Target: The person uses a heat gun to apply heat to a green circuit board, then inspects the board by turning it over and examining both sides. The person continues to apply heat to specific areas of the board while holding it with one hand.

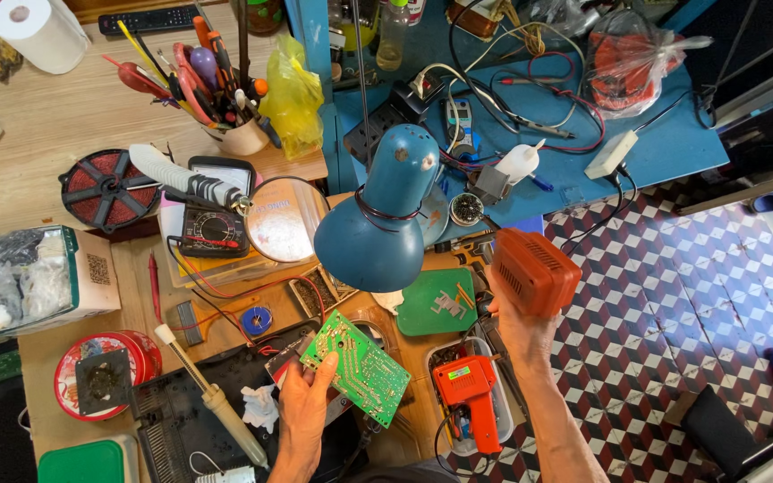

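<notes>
The left hand (304, 404) grips a green circuit board (356, 368) by its lower left edge, the board tilted and lying just below the blue desk lamp (378, 215). The right hand (522, 326) clasps an orange plastic casing (535, 270), raised to the right of the lamp, above the fingers. An orange soldering gun (471, 395) rests in a tray below the lamp, between both hands.

Both forearms are bare, with no sleeves, watch or gloves showing. The left hand (304, 407) and right hand (522, 329), each below the blue desk lamp (378, 219), wear no rings. Fingernails look short and unpainted.
</notes>
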